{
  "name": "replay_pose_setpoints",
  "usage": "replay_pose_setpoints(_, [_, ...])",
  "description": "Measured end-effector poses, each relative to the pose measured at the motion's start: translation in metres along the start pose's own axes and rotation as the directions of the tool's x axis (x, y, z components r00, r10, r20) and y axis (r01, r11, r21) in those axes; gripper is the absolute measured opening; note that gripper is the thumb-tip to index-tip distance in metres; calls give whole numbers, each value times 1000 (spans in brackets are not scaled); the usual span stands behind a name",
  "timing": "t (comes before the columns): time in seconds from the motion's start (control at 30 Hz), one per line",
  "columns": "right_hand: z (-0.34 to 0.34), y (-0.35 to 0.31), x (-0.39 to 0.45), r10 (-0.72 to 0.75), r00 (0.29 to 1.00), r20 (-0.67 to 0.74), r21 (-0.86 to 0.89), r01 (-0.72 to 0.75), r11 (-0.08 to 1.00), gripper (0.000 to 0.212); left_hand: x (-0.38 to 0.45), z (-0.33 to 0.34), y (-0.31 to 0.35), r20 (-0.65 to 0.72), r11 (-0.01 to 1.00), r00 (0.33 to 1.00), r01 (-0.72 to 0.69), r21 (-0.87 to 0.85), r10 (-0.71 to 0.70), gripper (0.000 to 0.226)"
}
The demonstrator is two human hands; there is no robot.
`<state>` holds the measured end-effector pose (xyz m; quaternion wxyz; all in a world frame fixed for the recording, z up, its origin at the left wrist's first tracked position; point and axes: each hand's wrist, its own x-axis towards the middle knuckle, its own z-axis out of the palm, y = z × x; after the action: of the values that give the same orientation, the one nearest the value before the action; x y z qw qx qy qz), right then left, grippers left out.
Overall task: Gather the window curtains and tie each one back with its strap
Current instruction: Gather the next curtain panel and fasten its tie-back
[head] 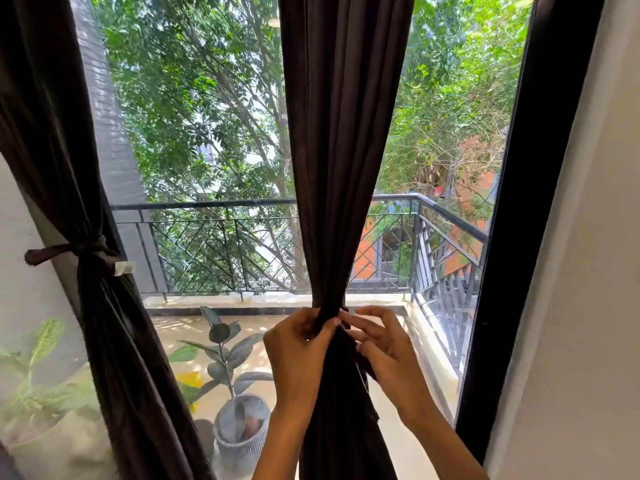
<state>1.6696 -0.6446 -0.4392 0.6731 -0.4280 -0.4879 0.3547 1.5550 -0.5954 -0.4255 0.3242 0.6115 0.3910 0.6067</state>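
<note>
A dark brown curtain [341, 150] hangs in the middle of the window, bunched into a narrow waist low down. My left hand [298, 348] is wrapped around that waist from the left, thumb and fingers pinching the fabric. My right hand [384, 344] is at the same spot from the right, fingertips pinching a dark strap [363, 367] whose end hangs below my palm. A second brown curtain [104, 323] at the left is gathered and bound by its knotted strap [83, 252], with a white tag sticking out.
A black window frame [526, 237] and a pale wall [595, 306] stand close on the right. Behind the glass are a balcony with a metal railing [225, 244], a potted plant [239, 410] and trees.
</note>
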Motion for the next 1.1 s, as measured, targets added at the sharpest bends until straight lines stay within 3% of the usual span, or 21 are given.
replay_pose_setpoints(0.07, [-4, -3, 2, 18, 1000, 4, 8, -19, 1000, 31, 2, 1, -2, -19, 1000, 1000, -23, 19, 23, 26])
replay_pose_setpoints(0.2, [-19, 6, 3, -67, 982, -177, -263, 18, 965, 16, 6, -1, -7, -48, 1000, 999, -17, 8, 17, 18])
replay_pose_setpoints(0.27, [-22, 8, 2, -88, 984, -158, -336, 30, 941, 9, 9, -2, -10, -24, 1000, 1000, -5, -23, 5, 13])
replay_pose_setpoints(0.4, [-7, 8, 0, -125, 990, -66, -384, 91, 919, 40, 12, -2, -12, 24, 998, 1000, 18, -68, -16, 11])
replay_pose_setpoints(0.47, [-2, 14, 4, -197, 977, -75, -433, 146, 889, 28, 12, -1, -12, 43, 995, 999, 31, -94, -27, 12])
replay_pose_setpoints(0.57, [-5, 21, 10, -177, 973, -145, -362, 114, 925, 5, 12, -1, -15, 49, 990, 998, 56, -131, -50, 15])
replay_pose_setpoints(0.73, [-8, 12, 10, 84, 994, -70, 15, -83, 996, 11, 14, -7, -15, 52, 986, 997, 70, -152, -63, 12])
replay_pose_setpoints(0.83, [-8, 9, 10, 134, 990, -42, 122, -128, 984, 6, 12, -8, -12, 60, 986, 997, 63, -157, -54, 10])
replay_pose_setpoints(1.1, [-1, 14, 15, -51, 991, -121, -128, 35, 991, 24, -1, -9, 0, 101, 995, 995, -2, -100, 12, 18])
